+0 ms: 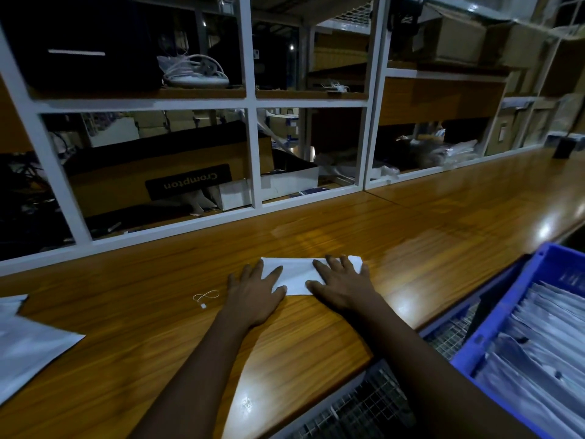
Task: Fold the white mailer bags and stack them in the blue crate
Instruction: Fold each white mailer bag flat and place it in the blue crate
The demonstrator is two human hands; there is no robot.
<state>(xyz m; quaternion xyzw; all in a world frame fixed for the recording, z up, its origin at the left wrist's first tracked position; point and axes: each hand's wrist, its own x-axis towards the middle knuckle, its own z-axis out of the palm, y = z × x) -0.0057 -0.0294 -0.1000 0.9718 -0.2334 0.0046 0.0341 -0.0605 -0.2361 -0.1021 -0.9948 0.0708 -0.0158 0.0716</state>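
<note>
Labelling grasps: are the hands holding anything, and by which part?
Nothing is gripped. The left hand lies flat on the left end of the folded bag on the table, the right hand flat on its right half.

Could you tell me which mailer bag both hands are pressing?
The folded bag at mid-table; the flat bag lies far left, stacked bags fill the blue crate.

We found the scene dim, with the shelving (253, 103) bays nearly black. Light from above threw glare patches on the glossy desk (348, 236), toward its right end and by its front edge. Wide-angle distortion bowed the shelving frame, and the mailer bags (28, 340) at the desk's left edge were blurred.
</note>
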